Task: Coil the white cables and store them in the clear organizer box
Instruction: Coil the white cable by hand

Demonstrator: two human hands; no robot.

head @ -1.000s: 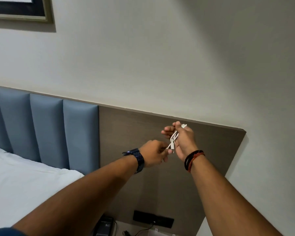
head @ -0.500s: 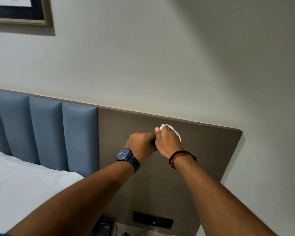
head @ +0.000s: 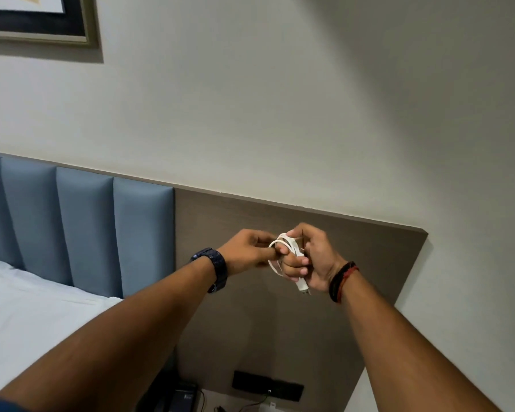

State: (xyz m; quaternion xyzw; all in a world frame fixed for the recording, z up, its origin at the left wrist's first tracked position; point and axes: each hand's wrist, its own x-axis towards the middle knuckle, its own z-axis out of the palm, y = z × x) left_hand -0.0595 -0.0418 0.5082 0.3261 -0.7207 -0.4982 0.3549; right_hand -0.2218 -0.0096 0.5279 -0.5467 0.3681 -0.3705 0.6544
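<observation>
From the head camera, the view tilts up at a plain pale wall [head: 280, 99], with the corner of a framed picture [head: 39, 22] at the upper left. Below the wall runs a headboard: blue padded panels [head: 84, 230] on the left, a brown wood-grain panel [head: 354, 263] on the right. A bed with a white sheet [head: 27, 316] fills the lower left. At the bottom edge, a black socket strip [head: 266, 389] is set into the wood panel with a dark lead running from it, and a dark device [head: 185, 399] stands just left of it; what it is cannot be told.

Both bare forearms reach up in front of the wood panel. The left hand [head: 244, 252], with a dark wristwatch [head: 216, 267], pinches a loop of the white cable [head: 289, 248] between thumb and fingers. The right hand [head: 312, 260], with dark and red wristbands [head: 342, 281], is clenched around the coiled bundle, its fingers curled over the loops; the cable's plug end [head: 303, 285] hangs below the palm. The two hands are touching at the cable. No bench or organizer box shows.
</observation>
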